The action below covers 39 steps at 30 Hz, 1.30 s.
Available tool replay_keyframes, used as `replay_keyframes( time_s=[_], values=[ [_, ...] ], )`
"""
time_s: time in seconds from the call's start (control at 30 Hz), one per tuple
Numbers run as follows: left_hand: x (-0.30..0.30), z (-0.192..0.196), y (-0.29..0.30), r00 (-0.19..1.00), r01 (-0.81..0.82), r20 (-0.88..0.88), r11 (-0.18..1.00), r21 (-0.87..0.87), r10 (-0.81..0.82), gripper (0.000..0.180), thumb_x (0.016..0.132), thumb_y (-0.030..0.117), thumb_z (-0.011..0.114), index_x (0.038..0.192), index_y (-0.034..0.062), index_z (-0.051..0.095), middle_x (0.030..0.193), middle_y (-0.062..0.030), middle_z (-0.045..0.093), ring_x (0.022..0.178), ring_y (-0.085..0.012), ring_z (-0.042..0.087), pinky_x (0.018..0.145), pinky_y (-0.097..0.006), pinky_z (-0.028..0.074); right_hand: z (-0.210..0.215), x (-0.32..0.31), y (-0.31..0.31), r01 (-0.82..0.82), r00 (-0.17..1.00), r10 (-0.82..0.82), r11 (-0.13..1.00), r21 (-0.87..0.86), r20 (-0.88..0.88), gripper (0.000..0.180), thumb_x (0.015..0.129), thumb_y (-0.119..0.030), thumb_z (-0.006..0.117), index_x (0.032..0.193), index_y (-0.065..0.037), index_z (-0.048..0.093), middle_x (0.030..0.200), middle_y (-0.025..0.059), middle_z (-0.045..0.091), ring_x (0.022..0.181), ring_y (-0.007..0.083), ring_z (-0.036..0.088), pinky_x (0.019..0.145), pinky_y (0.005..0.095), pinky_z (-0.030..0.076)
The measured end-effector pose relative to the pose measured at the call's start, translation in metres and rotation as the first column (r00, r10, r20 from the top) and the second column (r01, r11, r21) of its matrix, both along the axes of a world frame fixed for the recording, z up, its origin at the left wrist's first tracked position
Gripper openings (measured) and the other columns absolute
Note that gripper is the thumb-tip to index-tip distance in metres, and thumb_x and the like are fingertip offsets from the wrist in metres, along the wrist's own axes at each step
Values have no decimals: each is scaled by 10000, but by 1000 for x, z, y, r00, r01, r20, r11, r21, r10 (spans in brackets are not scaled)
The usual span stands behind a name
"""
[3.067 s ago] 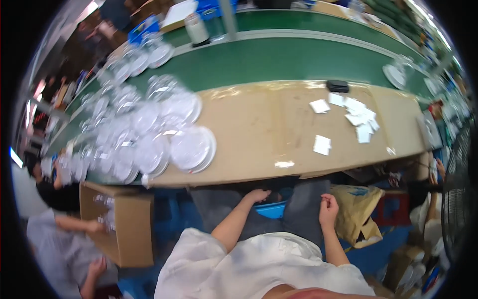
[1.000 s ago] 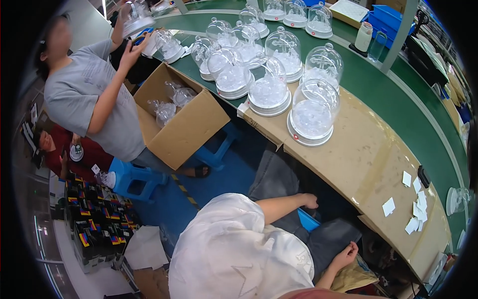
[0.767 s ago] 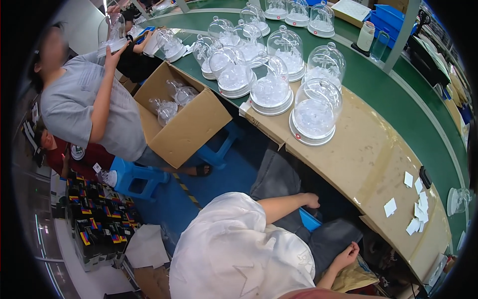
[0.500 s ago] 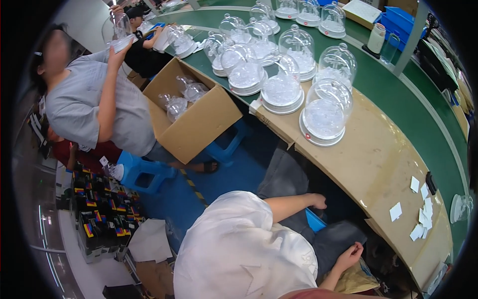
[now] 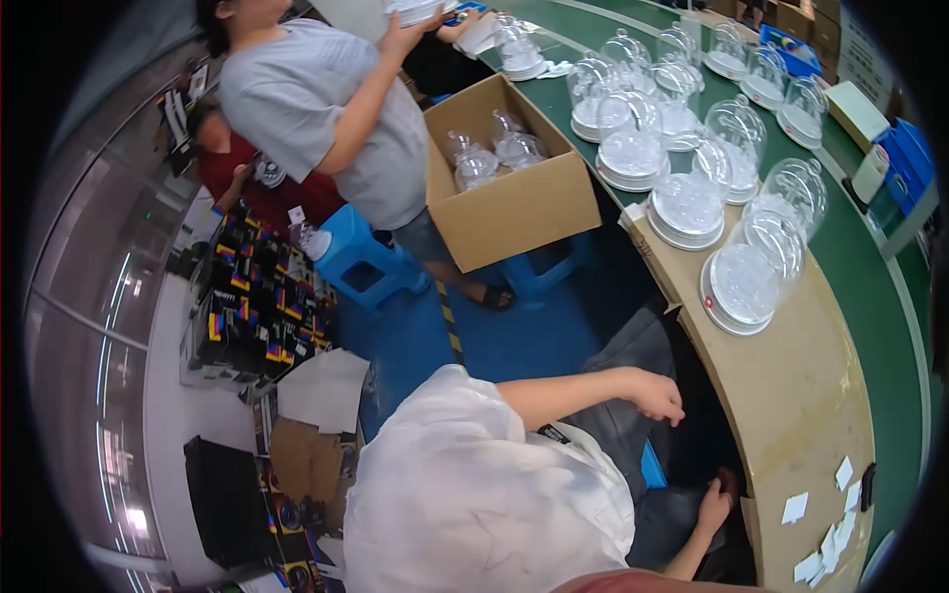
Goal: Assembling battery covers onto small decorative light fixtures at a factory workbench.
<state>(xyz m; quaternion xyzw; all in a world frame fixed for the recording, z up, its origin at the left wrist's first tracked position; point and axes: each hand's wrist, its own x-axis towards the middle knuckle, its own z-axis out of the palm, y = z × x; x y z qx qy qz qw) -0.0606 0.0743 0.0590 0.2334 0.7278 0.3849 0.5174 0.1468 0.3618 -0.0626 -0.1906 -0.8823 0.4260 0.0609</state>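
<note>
My left hand (image 5: 657, 395) rests on my grey-trousered knee with the fingers loosely curled and nothing in it. My right hand (image 5: 714, 504) lies on my thigh close under the edge of the tan worktable (image 5: 811, 395), also holding nothing. Several clear plastic domes on round white bases (image 5: 743, 282) stand on the table beyond my left hand, out of its reach. I sit on a blue stool (image 5: 649, 466).
A person in a grey shirt (image 5: 326, 119) stands at upper left, lifting clear pieces with both hands. Beside them an open cardboard box (image 5: 509, 188) holds clear domes and sits on a blue stool. Another blue stool (image 5: 361, 262), stacked small boxes (image 5: 247, 316), a green conveyor (image 5: 880, 257) and white paper slips (image 5: 796, 509) surround me.
The view has swung further left and down. The person in grey has raised their arms higher with the clear pieces. My hands have stayed on my lap.
</note>
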Motion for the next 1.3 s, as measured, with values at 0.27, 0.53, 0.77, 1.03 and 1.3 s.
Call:
replay_keyframes(
  time_s=[0.27, 0.53, 0.77, 1.03, 1.3],
  values=[
    [0, -37, -74, 648, -694, -101, 640, 330, 755, 284, 962, 212, 495, 852, 41, 694, 577, 37, 508, 518, -42, 434, 489, -227, 347, -7, -12, -1, 14, 987, 10, 989, -144, 163, 240, 884, -81, 511, 1096, -37, 615, 989, 127, 633, 879, 223, 608, 818, 329, 477],
    [-9, -40, -55, 620, -720, -26, 582, 377, 784, 306, 979, 240, 492, 848, 19, 656, 549, 52, 427, 494, -42, 368, 469, -231, 303, -26, -13, 14, 60, 988, -30, 978, -198, 153, 229, 892, -92, 492, 1075, -30, 616, 898, 113, 614, 825, 215, 588, 785, 326, 461],
    [1, -40, -52, 559, -722, -142, 563, 401, 817, 322, 978, 252, 497, 832, 17, 662, 572, 25, 468, 544, -58, 400, 520, -252, 336, -38, -12, 16, 61, 993, -42, 983, -173, 110, 251, 859, -55, 477, 1070, -25, 610, 849, 105, 596, 775, 209, 565, 780, 331, 455],
    [1, -43, -50, 601, -692, -166, 613, 383, 782, 320, 969, 254, 512, 830, 10, 668, 628, -12, 568, 596, -80, 475, 568, -264, 390, -32, -5, 14, 83, 988, -63, 985, -149, 139, 277, 830, -52, 506, 1085, -39, 614, 862, 114, 607, 805, 224, 580, 812, 351, 456],
    [-1, -67, -60, 569, -686, -311, 648, 332, 762, 283, 950, 230, 508, 905, 36, 708, 788, -59, 661, 658, -140, 550, 641, -294, 461, 21, -13, -16, 263, 891, -274, 961, 80, 361, 403, 842, -294, 593, 1160, -47, 585, 1087, 239, 628, 1027, 404, 594, 900, 424, 470]
  ],
)
